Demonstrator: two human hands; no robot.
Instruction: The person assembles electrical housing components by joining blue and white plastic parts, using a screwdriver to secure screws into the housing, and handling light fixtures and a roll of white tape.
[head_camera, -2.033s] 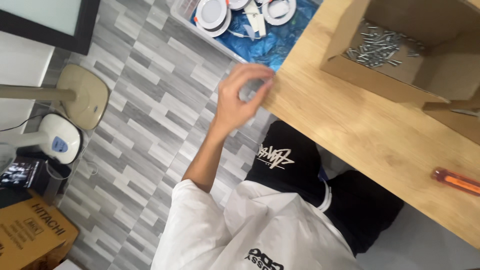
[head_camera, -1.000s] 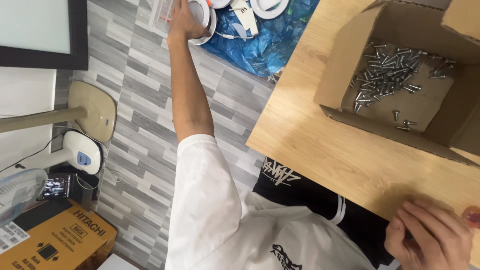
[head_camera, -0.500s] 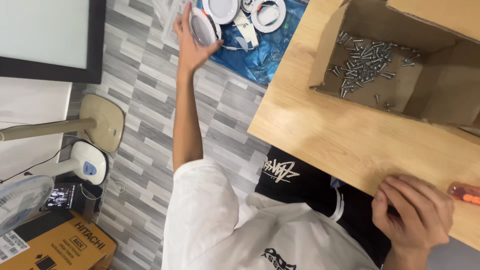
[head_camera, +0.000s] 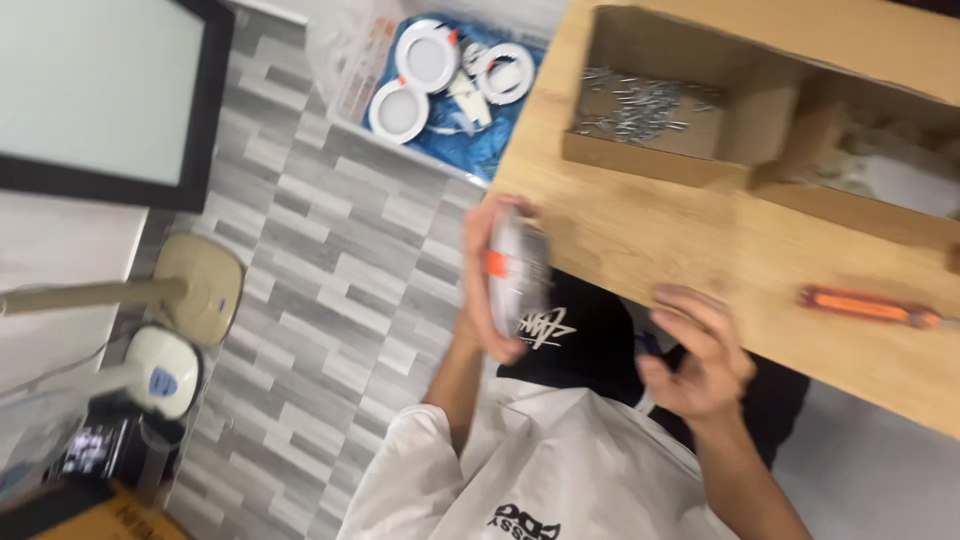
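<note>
My left hand (head_camera: 488, 280) grips a round white downlight fixture (head_camera: 518, 268) with an orange clip, held on edge beside the wooden table's (head_camera: 700, 240) near corner. My right hand (head_camera: 695, 352) hovers with its fingers spread and nothing in it, a little right of the fixture, at the table's edge. An orange-handled screwdriver (head_camera: 868, 306) lies on the table further right. The picture is blurred by motion.
A cardboard box (head_camera: 690, 110) with several loose screws (head_camera: 635, 103) stands on the table. On the tiled floor a clear tub (head_camera: 345, 80) with blue lining holds several more white round fixtures (head_camera: 400, 108). A dark-framed panel (head_camera: 100, 90), a lamp base and a handheld scanner stand at the left.
My left hand has come back from the floor tub with a white fixture and now holds it by the table corner. My right hand has lifted off the table's edge.
</note>
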